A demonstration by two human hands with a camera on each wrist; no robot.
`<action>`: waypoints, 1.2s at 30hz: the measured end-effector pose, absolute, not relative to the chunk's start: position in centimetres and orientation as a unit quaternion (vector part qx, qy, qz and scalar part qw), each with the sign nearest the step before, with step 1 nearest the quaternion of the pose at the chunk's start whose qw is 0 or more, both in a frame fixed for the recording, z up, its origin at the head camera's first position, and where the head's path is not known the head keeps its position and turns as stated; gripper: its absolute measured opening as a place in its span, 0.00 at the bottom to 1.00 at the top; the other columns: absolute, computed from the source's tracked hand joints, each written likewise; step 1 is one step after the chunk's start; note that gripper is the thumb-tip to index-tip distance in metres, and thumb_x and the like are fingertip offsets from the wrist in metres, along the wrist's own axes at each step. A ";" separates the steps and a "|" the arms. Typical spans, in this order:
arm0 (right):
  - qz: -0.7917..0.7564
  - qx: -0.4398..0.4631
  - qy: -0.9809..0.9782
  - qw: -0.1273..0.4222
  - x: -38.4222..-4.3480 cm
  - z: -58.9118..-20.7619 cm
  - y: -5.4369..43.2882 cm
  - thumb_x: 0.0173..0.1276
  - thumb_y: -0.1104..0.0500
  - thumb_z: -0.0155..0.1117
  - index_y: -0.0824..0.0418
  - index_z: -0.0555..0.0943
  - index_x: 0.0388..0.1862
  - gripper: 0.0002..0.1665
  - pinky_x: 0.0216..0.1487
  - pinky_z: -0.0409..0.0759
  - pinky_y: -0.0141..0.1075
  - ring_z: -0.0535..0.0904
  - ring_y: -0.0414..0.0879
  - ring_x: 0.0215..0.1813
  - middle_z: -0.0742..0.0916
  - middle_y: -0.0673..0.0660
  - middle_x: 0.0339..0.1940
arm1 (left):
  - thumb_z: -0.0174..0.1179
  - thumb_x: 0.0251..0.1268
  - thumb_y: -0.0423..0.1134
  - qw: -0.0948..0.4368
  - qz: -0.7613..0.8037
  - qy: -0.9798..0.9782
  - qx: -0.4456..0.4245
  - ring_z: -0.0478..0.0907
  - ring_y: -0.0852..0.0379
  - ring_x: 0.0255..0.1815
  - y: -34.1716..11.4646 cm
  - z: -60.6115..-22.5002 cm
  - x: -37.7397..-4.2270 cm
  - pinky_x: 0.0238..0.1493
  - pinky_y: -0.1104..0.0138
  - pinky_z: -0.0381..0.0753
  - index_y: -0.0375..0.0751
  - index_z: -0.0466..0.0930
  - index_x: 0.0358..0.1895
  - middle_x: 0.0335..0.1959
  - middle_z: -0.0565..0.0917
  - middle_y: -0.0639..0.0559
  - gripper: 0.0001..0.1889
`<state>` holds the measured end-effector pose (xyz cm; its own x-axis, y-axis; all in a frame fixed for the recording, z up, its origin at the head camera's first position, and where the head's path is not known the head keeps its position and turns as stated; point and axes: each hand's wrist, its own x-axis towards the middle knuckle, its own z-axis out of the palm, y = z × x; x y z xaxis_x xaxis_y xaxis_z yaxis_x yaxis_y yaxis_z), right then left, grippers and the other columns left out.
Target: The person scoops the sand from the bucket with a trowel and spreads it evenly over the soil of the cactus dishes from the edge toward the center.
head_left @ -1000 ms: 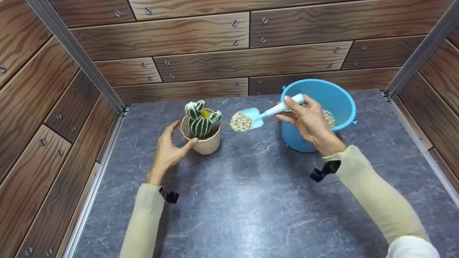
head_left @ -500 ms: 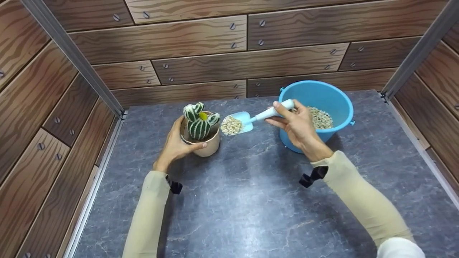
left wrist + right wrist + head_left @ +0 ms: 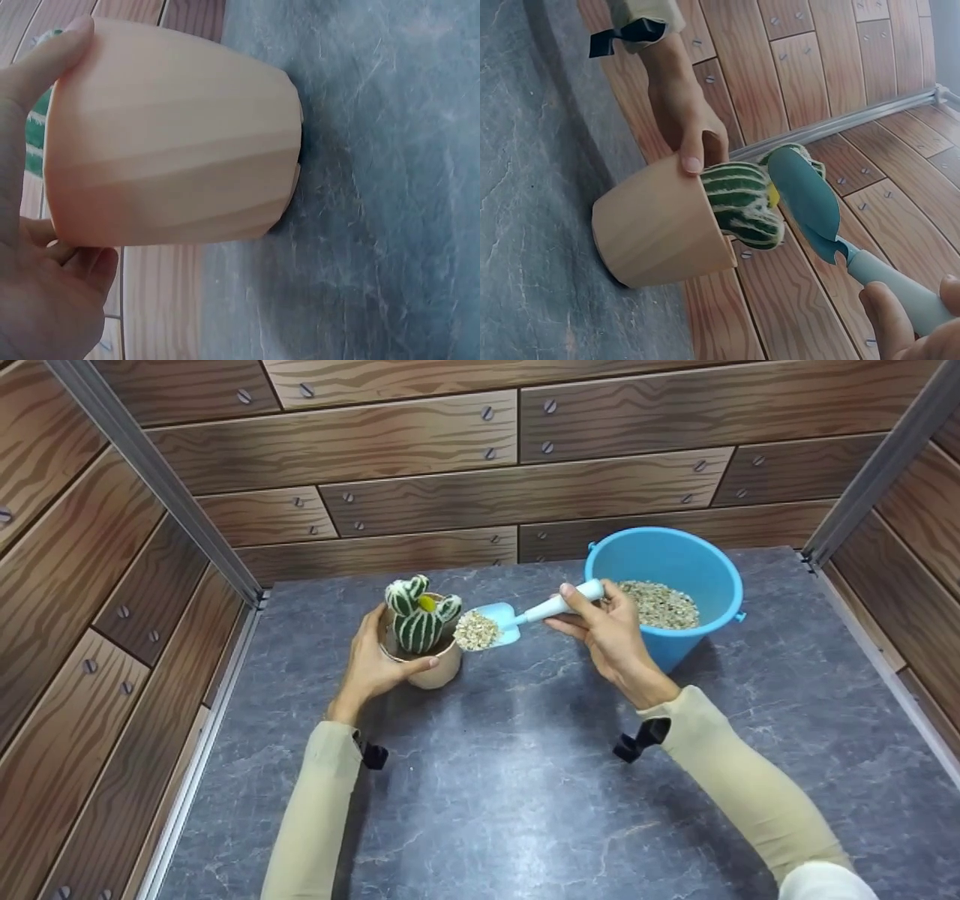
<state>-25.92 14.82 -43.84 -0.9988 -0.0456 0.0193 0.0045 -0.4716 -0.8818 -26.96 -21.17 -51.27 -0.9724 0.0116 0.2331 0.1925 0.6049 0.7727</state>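
Note:
A beige pot (image 3: 437,669) with faceted sides holds a green-and-white striped cactus (image 3: 418,631) with a small yellow spot. My left hand (image 3: 367,664) grips the pot at its rim, thumb on the near side; in the left wrist view the pot's base meets the tabletop. My right hand (image 3: 619,645) holds a small light-blue trowel (image 3: 551,607) by its pale handle. Pale gravel (image 3: 476,631) is heaped on the blade, whose tip is beside the pot's right rim. From the right wrist view, only the underside of the trowel blade (image 3: 806,193) shows, hiding the gravel.
Right of the pot stands a blue bucket (image 3: 664,556), partly filled with the same kind of gravel (image 3: 661,604). The grey marbled tabletop (image 3: 487,780) is bounded by wood-patterned walls (image 3: 420,502) at the back and both sides.
The loaded trowel has moved left from in front of the bucket to the pot's rim. My left hand has closed in from around the pot to a firmer hold.

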 end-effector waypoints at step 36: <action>-0.845 0.003 0.533 -0.040 -25.9 -47.7 11.7 0.76 0.63 0.70 0.67 0.72 0.48 0.15 0.57 0.90 0.47 0.93 0.51 0.42 0.86 0.63 0.44 | 0.90 0.37 0.56 0.165 -0.456 -0.875 0.012 0.69 0.45 0.78 -17.9 -51.7 -25.0 0.84 0.59 0.62 0.31 0.55 0.80 0.76 0.70 0.41 0.69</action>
